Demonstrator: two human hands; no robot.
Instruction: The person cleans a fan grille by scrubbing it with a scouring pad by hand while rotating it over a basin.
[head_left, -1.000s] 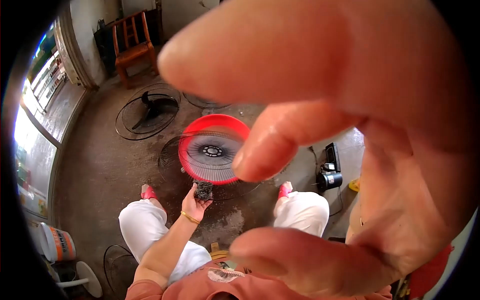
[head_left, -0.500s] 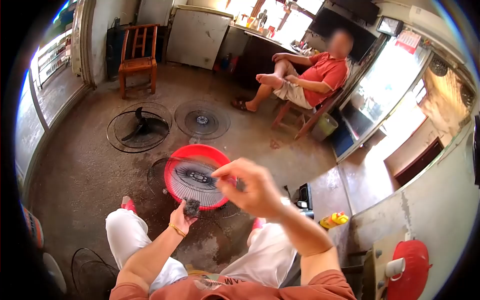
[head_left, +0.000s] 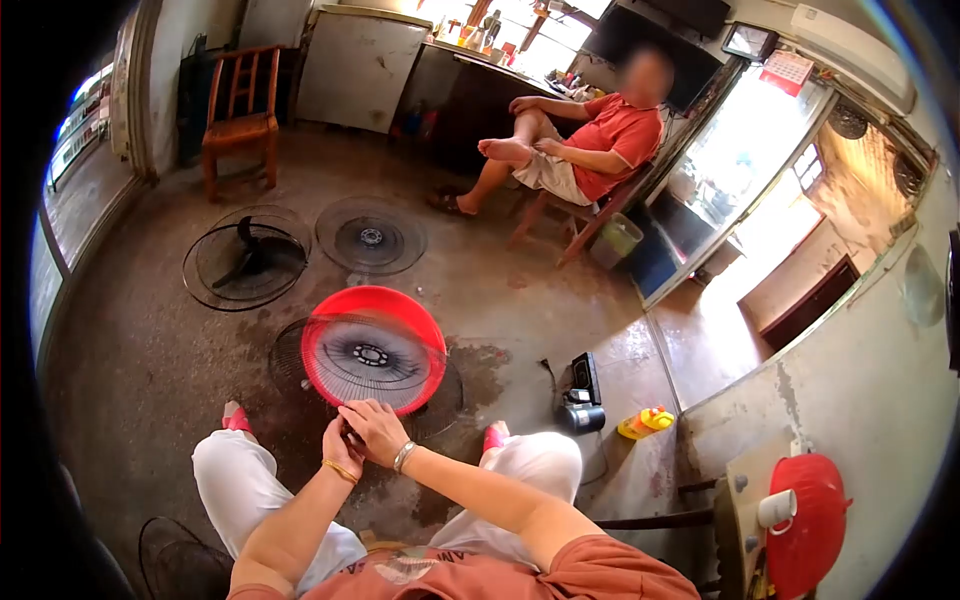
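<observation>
My left hand (head_left: 342,452) and my right hand (head_left: 376,432) meet just below the near rim of a red basin (head_left: 428,328). The left fingers are closed around a dark grey scouring pad, now almost wholly hidden between the hands. My right hand lies over the left with its fingers curled in; what they grip cannot be seen. A round wire fan grille (head_left: 371,356) rests across the basin, reaching past its rim on both sides. Both hands are close to the grille's near edge.
On the floor beyond lie a fan guard with dark blades (head_left: 247,258) and another grille (head_left: 371,237). To the right are a black appliance part (head_left: 582,412) and a yellow bottle (head_left: 646,422). A person (head_left: 610,140) sits on a chair at the back; a wooden chair (head_left: 240,125) stands left.
My right hand has come down from above the basin to my left hand, covering the scouring pad. The whole view has shifted slightly, so the room appears further left.
</observation>
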